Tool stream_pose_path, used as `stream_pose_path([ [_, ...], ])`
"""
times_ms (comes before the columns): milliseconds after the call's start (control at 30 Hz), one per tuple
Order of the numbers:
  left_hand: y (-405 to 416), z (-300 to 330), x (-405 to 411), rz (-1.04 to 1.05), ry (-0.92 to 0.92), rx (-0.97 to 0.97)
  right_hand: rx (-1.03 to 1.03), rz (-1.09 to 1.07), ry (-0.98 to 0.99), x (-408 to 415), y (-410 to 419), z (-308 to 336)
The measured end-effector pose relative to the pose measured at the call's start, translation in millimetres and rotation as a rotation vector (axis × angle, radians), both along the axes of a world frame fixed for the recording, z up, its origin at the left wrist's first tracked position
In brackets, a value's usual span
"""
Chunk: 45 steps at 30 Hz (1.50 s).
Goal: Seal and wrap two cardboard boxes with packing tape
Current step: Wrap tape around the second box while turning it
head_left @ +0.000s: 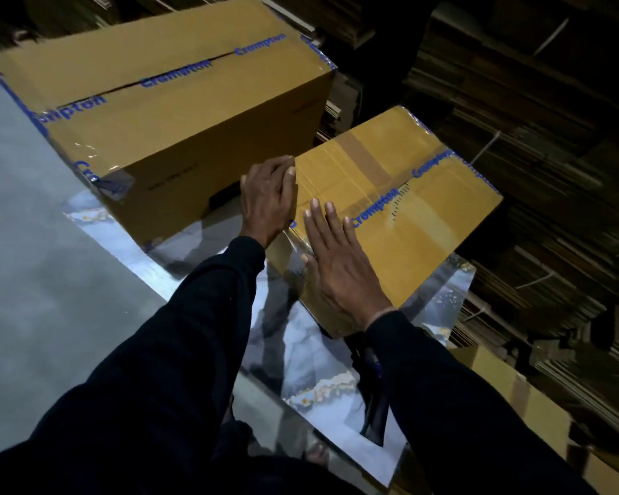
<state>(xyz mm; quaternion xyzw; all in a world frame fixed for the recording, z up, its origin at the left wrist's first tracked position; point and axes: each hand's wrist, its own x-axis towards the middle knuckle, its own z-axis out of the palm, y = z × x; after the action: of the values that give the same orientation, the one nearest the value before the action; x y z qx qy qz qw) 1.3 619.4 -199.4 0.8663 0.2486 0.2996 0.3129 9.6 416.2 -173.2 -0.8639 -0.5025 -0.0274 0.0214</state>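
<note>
The right hand (340, 269) lies flat, fingers spread, on the smaller taped cardboard box (408, 223); the left hand (268, 198) cups its near corner, fingers curled, beside the larger box (179, 112).

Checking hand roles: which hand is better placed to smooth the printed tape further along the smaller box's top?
Right. The right hand lies flat on the smaller box top beside the printed tape; the left hand is wrapped around the box's corner.

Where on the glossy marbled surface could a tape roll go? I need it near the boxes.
Bare marbled surface lies between the two sleeves, below the small box. It is crowded where the left hand and right hand press that box beside the large box.
</note>
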Motion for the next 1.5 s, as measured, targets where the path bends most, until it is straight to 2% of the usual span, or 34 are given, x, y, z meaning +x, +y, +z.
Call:
stream_pose_path([
  [100,5.2,-4.7,1.2,-0.029,-0.102,-0.177,0.004,0.009,0.024,6.0,21.5,-0.9],
  [233,14.5,-2.8,-7.2,-0.092,-0.233,-0.613,0.013,0.023,0.026,13.8,57.4,-1.2],
  [367,24.6,-4.4,-19.8,-0.142,-0.302,-0.906,0.052,0.024,0.058,20.7,96.8,-3.2],
  [467,30.9,-4.7,-24.4,-0.145,-0.276,-1.118,0.066,0.005,0.055,26.9,128.3,-3.3],
  [600,40.3,-7.8,-30.2,-0.168,-0.224,-1.250,0.047,-0.035,0.041,31.8,160.7,-3.7],
  [733,45.1,-0.2,-35.7,-0.261,-0.228,-1.295,0.070,-0.043,0.019,32.9,159.4,-4.3],
  [867,40.9,10.5,-31.6,-0.378,-0.181,-1.201,0.089,-0.082,-0.030,30.3,155.1,-2.4],
  [967,43.1,19.2,-26.9,-0.458,-0.070,-1.108,0.067,-0.123,-0.064,29.9,152.9,-5.2],
  [1067,45.1,19.3,-23.5,-0.534,0.045,-1.047,0.057,-0.159,-0.018,29.2,143.1,-5.7],
  [1267,35.4,3.7,-19.4,-0.437,0.065,-0.968,0.055,-0.121,0.058,14.6,86.8,-3.5],
  [1400,35.0,2.1,-18.8,-0.427,0.062,-0.982,0.075,-0.031,0.042,-1.2,29.1,1.6],
  [1500,32.2,6.4,-20.9,-0.419,0.077,-0.916,0.073,-0.030,0.013,-12.4,-19.3,1.8],
])
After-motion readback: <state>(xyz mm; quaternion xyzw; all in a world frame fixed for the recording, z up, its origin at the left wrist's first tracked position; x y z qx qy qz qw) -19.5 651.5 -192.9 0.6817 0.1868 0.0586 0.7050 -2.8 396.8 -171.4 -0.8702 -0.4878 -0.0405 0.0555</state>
